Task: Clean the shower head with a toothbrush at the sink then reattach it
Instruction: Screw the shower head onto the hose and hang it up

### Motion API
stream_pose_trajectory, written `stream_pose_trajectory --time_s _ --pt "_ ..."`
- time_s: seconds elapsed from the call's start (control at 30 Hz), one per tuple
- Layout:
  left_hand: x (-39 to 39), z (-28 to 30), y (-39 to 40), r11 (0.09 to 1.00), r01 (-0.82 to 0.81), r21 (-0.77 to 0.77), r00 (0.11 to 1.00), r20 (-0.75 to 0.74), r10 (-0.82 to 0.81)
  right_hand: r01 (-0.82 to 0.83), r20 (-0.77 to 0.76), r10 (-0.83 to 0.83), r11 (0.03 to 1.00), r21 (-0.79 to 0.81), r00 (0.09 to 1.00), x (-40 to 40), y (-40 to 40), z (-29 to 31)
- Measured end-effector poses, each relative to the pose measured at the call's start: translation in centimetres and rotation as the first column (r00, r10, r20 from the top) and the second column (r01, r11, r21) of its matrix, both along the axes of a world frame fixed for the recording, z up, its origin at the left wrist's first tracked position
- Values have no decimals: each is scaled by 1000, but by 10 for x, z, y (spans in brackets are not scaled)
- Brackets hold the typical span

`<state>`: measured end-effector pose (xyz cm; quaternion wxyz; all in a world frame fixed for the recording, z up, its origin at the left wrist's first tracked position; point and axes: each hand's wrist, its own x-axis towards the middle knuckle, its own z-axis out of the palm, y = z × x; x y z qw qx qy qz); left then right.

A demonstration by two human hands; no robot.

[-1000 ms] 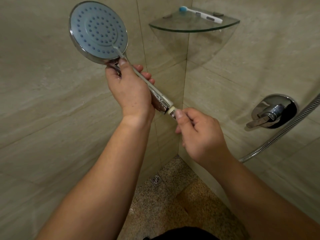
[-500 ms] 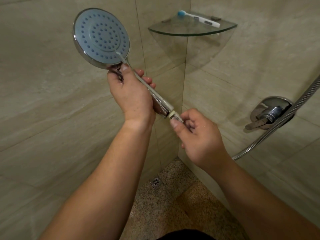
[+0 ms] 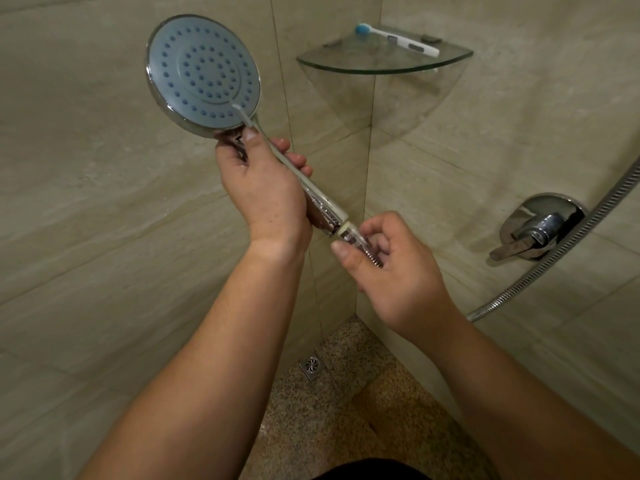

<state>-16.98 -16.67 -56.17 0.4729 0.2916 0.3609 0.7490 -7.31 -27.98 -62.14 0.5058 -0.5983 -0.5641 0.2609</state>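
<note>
My left hand (image 3: 263, 188) grips the chrome handle of the round shower head (image 3: 204, 72), whose pale blue nozzle face points toward me, up and to the left. My right hand (image 3: 388, 268) pinches the metal end nut of the shower hose (image 3: 554, 251) right at the white threaded tip of the handle. The hose runs behind my right forearm and up to the right edge. A white toothbrush (image 3: 398, 39) with a blue head lies on the glass corner shelf (image 3: 381, 65).
A chrome mixer lever (image 3: 533, 233) sticks out of the right tiled wall. A small square floor drain (image 3: 312, 366) sits in the speckled floor at the corner. Beige tiled walls close in on the left and right.
The shower head and both hands have shifted slightly down and right in view. My right hand has turned, its fingers now wrapped more around the hose end at the handle tip.
</note>
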Motion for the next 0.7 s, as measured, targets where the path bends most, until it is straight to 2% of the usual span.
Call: stream_pose_trajectory --time_s 0.13,0.27,0.43,0.57,0.7 --pt "0 1 0 1000 3 -5 1000 0 -3 28 76 -27 1000 -10 997 1 1 0" --pt "0 2 -1 1000 8 -7 1000 9 -7 1 40 0 1000 -22 999 0 0 1" --pt "1 1 -1 1000 19 -8 1000 9 -19 50 52 -47 997 -51 998 1 1 3" --pt "1 1 -1 1000 18 -7 1000 0 -18 -5 -2 5 1000 -25 1000 -1 -1 3" --pt "2 1 -1 1000 20 -8 1000 -5 -20 31 52 -28 999 -42 998 1 1 2"
